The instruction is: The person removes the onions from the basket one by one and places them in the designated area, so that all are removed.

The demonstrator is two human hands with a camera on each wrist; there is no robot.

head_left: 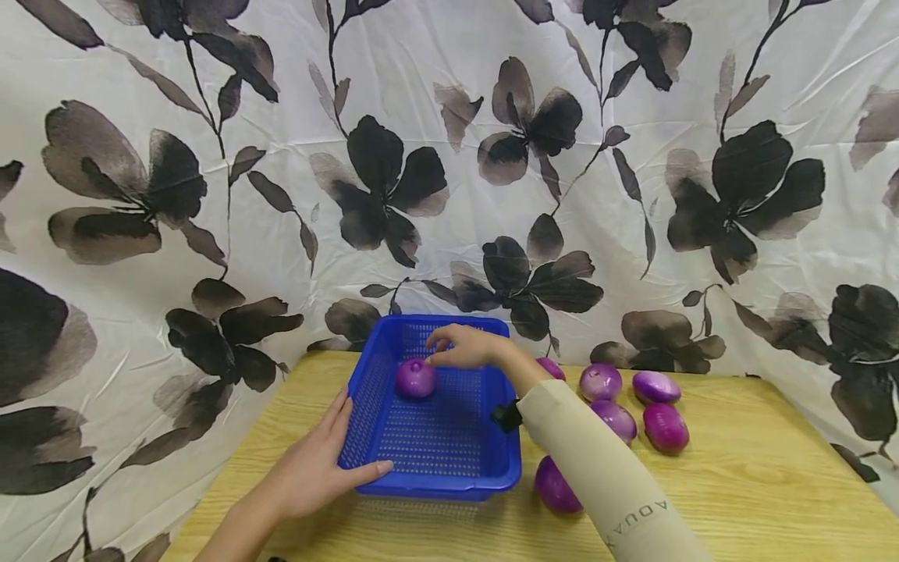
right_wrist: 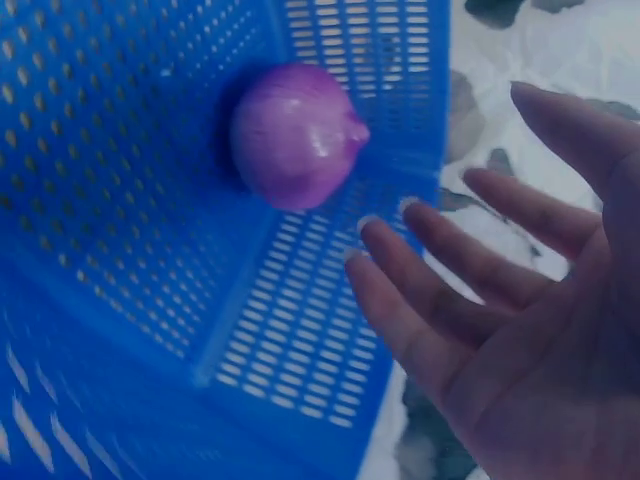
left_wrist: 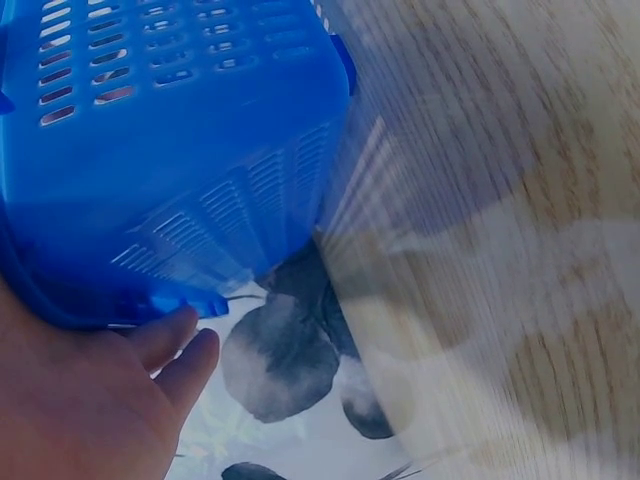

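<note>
Your right hand (head_left: 460, 347) hovers with fingers loose and empty just above the onion (head_left: 417, 378) in the blue basket (head_left: 502, 464), while your flat left hand (head_left: 319, 464) steadies the basket's near corner.

Blue basket, purple onions, pale wood and a flowered cloth

The basket (head_left: 435, 437) is a strong blue, with rows of small holes in its floor and walls. The onion (head_left: 417, 378) inside it is purple with a glossy pinkish shine. The loose onions (head_left: 666, 427) on the worktop (head_left: 772, 484) have the same purple, some with a paler, whitish patch on the skin. The worktop is light yellow wood with fine grain lines. The cloth (head_left: 281, 156) behind is white, printed with large black and grey-brown flowers, dark leaves and thin dark stems. The sleeve (head_left: 604, 468) is cream, with dark letters printed on it.
</note>
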